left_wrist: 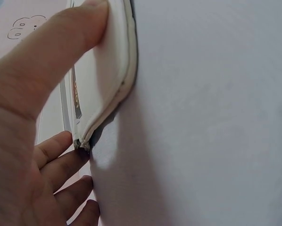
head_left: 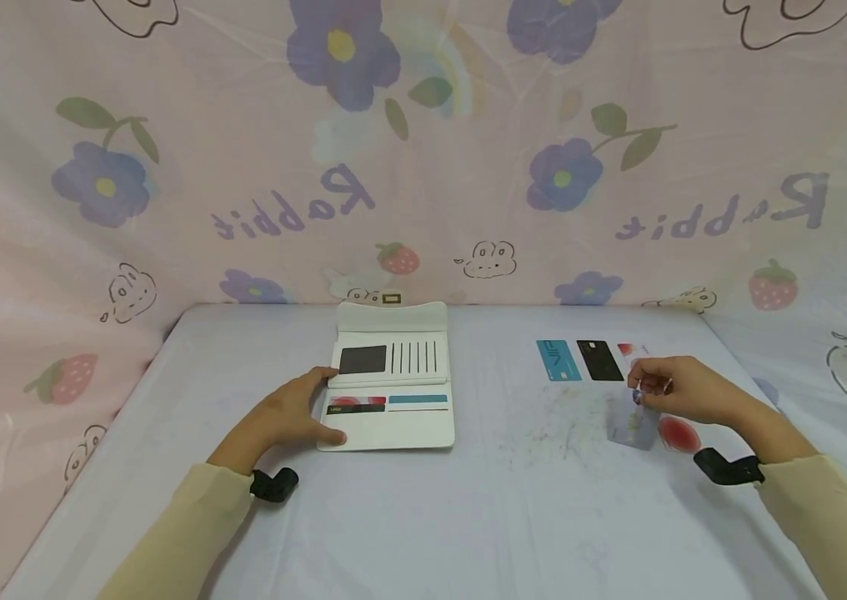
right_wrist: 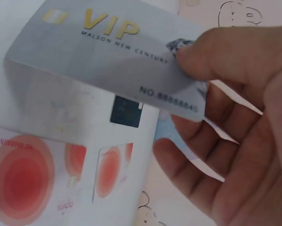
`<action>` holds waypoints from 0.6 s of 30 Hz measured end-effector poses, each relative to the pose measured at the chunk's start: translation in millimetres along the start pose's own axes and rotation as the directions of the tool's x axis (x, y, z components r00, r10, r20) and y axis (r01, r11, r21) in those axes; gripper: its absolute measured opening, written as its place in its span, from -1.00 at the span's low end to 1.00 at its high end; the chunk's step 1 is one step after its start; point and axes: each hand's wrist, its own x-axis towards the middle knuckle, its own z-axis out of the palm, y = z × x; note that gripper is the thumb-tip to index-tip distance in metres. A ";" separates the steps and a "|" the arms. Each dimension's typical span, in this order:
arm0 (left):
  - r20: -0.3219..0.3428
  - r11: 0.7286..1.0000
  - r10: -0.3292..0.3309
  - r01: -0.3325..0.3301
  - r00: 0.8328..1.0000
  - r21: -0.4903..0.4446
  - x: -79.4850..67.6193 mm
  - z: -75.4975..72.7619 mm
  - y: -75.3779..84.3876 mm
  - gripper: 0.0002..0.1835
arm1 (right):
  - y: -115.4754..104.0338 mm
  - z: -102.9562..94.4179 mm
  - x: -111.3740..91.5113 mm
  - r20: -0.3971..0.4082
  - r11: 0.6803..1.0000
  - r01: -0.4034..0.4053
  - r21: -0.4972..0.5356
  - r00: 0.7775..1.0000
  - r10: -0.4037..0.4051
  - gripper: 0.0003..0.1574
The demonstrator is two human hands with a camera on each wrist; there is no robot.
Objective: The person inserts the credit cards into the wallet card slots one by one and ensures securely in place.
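Note:
My left hand (head_left: 284,417) grips the left side of an open white wallet (head_left: 408,432), thumb on its front panel and fingers at the edge. Red, black and blue cards show in slots of its lower panel; a dark window and a row of slits mark the panel above. Over to the right, my right hand (head_left: 682,385) pinches a silver VIP card (right_wrist: 84,52) between thumb and fingers, tilted over the table. Under and beside that hand lie a white card with red circles (right_wrist: 23,179) and a similar one (right_wrist: 110,172), partly covered in the head view.
A blue card (head_left: 558,360) and a black card (head_left: 599,360) lie side by side left of my right hand. A white cloth covers the table (head_left: 423,517). Behind it hangs a printed curtain (head_left: 438,200) with flowers and rabbits.

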 end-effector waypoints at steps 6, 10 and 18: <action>-0.002 1.000 0.003 -0.003 1.000 0.004 0.0 1.2 0.4 0.22 | -11.5 -0.1 2.1 0.023 1.000 -0.015 0.021 1.000 0.014 -0.65; -0.001 1.000 0.004 -0.004 1.000 0.002 -0.6 0.9 1.4 0.21 | -19.8 0.6 5.9 0.030 0.999 -0.008 0.036 1.000 0.007 -0.62; -0.003 1.000 0.010 -0.010 1.000 0.008 -0.9 0.2 0.3 0.23 | -33.9 4.3 16.8 -0.031 0.999 0.033 0.042 0.999 -0.032 -0.59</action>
